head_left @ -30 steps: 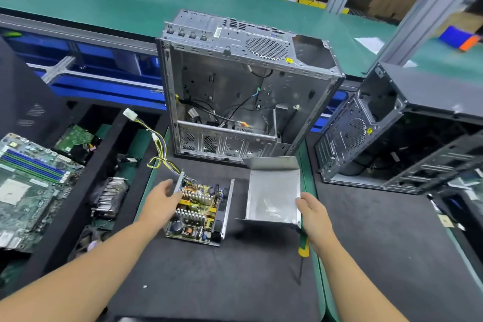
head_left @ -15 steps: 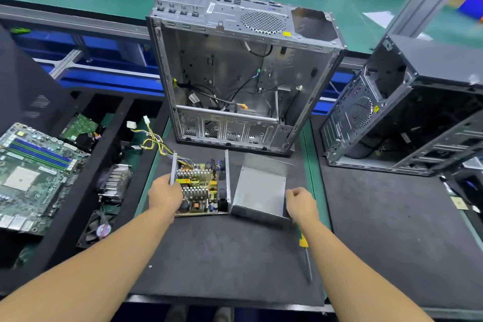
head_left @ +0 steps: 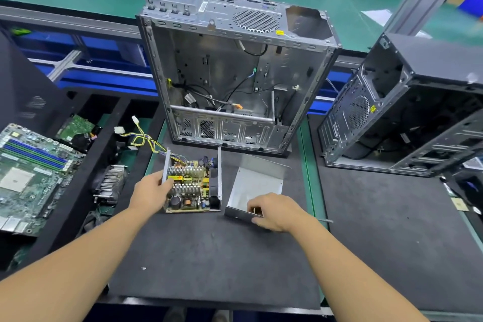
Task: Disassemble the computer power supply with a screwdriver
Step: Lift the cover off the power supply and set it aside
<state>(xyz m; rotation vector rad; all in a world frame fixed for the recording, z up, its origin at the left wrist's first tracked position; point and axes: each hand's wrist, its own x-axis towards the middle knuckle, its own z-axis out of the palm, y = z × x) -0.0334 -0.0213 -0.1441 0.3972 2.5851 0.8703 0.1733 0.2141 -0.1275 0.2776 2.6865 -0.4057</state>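
Slippage is threatening: the left hand [head_left: 150, 191] is clasping the open grey metal power supply tray [head_left: 190, 188] on the counter [head_left: 209, 256], while the right hand [head_left: 271, 213] is pinching the bent grey sheet-metal cover [head_left: 257, 180] just right of it. Sharp edges could be cutting skin if either grip is slipping.

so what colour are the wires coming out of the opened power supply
Mostly yellow, some darker strands; the thin wire bundle shows best in the head view.

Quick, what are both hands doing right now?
Left hand: holding the side wall of the opened power supply.
Right hand: pinching the near edge of the metal cover.
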